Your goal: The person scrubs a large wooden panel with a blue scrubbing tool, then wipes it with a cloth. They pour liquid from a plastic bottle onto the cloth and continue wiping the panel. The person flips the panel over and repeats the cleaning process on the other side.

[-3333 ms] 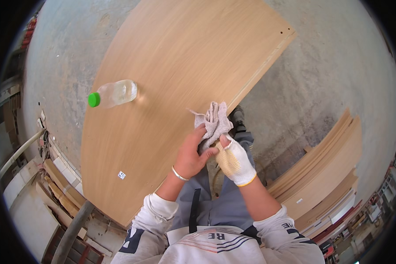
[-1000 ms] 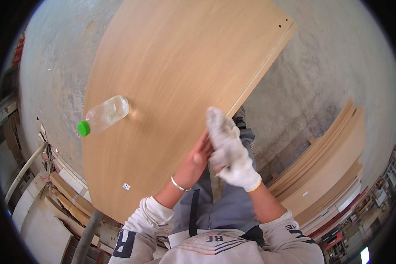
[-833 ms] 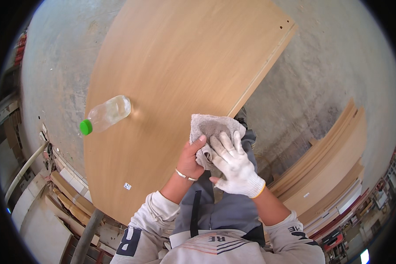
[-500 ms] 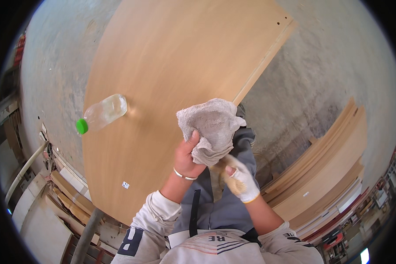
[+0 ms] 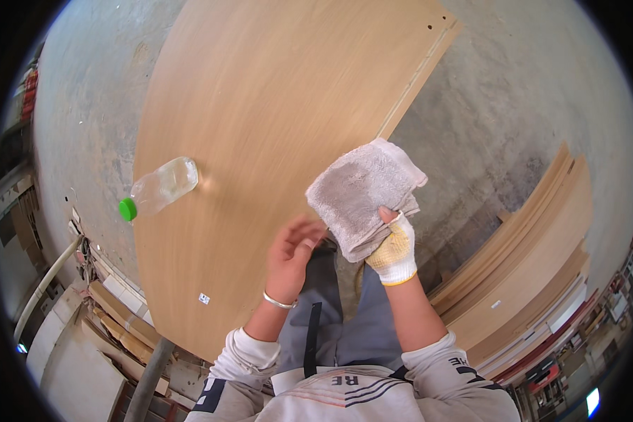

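So, the pale pinkish-grey, roughly square terry cloth (image 5: 355,190) just switched hands: half a second ago it sat scrunched in the bare left hand (image 5: 287,257), and now the right hand (image 5: 390,246) has it, thumb on top, in a white knit glove (image 5: 403,260) with a yellowish palm. It's folded and lying way flatter too, with a greyer patch showing. Upshot: the left is free, empty, fingers spread loosely with a bit of a curl and blurry, at about 8 o'clock from the cloth. The cloth's over the near edge of the big curved light-brown wood-grain panel (image 5: 260,105); can't tell if it's touching. On that panel, the clear plastic bottle with a green cap (image 5: 165,186) lies on its side around 9 o'clock, and a small white-and-blue square sticker (image 5: 204,298) is at 8. Over at 4 o'clock there's a stack of light-brown wooden boards (image 5: 527,253).
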`<action>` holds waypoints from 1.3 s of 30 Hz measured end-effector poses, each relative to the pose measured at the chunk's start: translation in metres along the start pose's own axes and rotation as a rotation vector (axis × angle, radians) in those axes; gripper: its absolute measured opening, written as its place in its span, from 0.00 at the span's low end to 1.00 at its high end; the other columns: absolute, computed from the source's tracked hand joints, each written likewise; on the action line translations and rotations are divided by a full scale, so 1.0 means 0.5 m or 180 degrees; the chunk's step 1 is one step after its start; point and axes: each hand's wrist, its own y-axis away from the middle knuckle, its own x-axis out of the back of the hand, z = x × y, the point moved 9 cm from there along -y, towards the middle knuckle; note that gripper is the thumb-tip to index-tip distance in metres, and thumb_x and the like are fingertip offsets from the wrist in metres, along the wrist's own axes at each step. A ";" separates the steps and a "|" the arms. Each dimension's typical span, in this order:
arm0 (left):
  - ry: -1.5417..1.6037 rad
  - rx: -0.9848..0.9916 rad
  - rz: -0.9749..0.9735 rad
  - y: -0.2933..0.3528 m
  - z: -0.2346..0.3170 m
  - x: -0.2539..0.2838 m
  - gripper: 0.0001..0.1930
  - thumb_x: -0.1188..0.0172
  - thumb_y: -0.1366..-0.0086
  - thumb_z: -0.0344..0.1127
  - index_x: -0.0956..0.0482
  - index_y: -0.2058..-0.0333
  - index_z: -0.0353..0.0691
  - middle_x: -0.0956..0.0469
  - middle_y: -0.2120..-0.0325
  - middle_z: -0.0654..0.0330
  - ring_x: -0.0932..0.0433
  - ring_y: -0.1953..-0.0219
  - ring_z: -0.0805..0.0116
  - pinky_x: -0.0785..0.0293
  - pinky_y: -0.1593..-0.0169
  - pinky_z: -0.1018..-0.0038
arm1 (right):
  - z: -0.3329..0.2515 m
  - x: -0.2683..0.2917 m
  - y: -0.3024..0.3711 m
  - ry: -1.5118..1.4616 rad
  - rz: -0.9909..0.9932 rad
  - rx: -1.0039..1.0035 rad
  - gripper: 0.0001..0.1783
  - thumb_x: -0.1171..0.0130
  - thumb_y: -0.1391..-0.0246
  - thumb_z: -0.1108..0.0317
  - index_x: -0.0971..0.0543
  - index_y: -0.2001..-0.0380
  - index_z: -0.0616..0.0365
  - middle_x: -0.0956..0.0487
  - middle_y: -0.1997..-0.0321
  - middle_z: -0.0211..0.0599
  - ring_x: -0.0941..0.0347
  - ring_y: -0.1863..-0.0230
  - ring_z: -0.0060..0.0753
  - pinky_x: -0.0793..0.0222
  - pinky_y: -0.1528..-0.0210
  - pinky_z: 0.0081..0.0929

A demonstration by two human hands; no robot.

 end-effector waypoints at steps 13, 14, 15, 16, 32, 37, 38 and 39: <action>-0.3439 -0.2022 -0.0698 -0.032 0.026 -0.119 0.33 0.49 0.26 0.39 0.44 0.28 0.31 0.49 0.25 0.43 0.55 0.23 0.43 0.61 0.23 0.51 | -0.069 0.136 0.046 0.0785 0.0364 0.1075 0.31 0.42 0.35 0.64 0.34 0.32 0.63 0.26 0.35 0.46 0.27 0.37 0.46 0.31 0.34 0.44; -0.3337 -0.2170 -0.0484 -0.054 0.063 -0.084 0.32 0.50 0.26 0.38 0.44 0.28 0.31 0.49 0.25 0.43 0.55 0.23 0.43 0.62 0.23 0.51 | -0.109 0.137 0.070 0.1384 0.0499 0.1685 0.30 0.42 0.35 0.65 0.33 0.33 0.63 0.25 0.37 0.45 0.26 0.39 0.45 0.29 0.36 0.43; -0.3274 -0.2252 -0.0226 -0.090 0.084 -0.038 0.31 0.50 0.26 0.37 0.44 0.28 0.31 0.49 0.25 0.43 0.55 0.23 0.43 0.62 0.23 0.51 | -0.116 0.169 0.082 0.2247 0.0675 0.1875 0.30 0.41 0.38 0.68 0.33 0.35 0.66 0.26 0.38 0.45 0.23 0.43 0.42 0.26 0.41 0.37; -0.3207 -0.2340 0.0034 -0.139 0.102 0.007 0.31 0.51 0.26 0.35 0.44 0.28 0.31 0.49 0.25 0.43 0.55 0.23 0.43 0.62 0.23 0.52 | -0.091 0.182 0.075 0.2736 0.0449 0.1892 0.31 0.40 0.39 0.69 0.33 0.34 0.65 0.25 0.38 0.45 0.23 0.42 0.43 0.26 0.42 0.38; -0.4706 -0.2381 0.1121 -0.432 0.181 0.077 0.37 0.56 0.30 0.45 0.50 0.28 0.29 0.53 0.25 0.41 0.58 0.22 0.44 0.65 0.22 0.50 | -0.489 -0.249 -0.339 0.4462 0.1420 0.3612 0.36 0.35 0.46 0.64 0.32 0.34 0.58 0.17 0.54 0.56 0.19 0.51 0.59 0.23 0.49 0.45; -0.4702 -0.2335 0.1101 -0.433 0.169 0.085 0.39 0.56 0.31 0.46 0.51 0.27 0.30 0.53 0.25 0.41 0.58 0.22 0.43 0.65 0.22 0.48 | -0.385 -0.172 -0.311 0.5064 0.0788 0.4033 0.44 0.38 0.43 0.66 0.44 0.25 0.56 0.30 0.31 0.61 0.26 0.37 0.57 0.22 0.46 0.39; -0.4719 -0.2313 0.1106 -0.431 0.172 0.092 0.39 0.57 0.31 0.46 0.51 0.27 0.30 0.53 0.25 0.41 0.58 0.22 0.43 0.65 0.22 0.48 | -0.300 -0.135 -0.273 0.5029 0.0519 0.3638 0.45 0.39 0.43 0.68 0.46 0.24 0.55 0.38 0.25 0.57 0.30 0.33 0.55 0.23 0.42 0.37; -0.4727 -0.2295 0.1095 -0.431 0.174 0.090 0.39 0.57 0.31 0.46 0.52 0.27 0.30 0.54 0.25 0.41 0.59 0.22 0.42 0.66 0.22 0.48 | -0.237 -0.139 -0.228 0.5826 0.0598 0.3984 0.47 0.39 0.43 0.68 0.48 0.24 0.55 0.36 0.26 0.55 0.30 0.32 0.55 0.24 0.41 0.37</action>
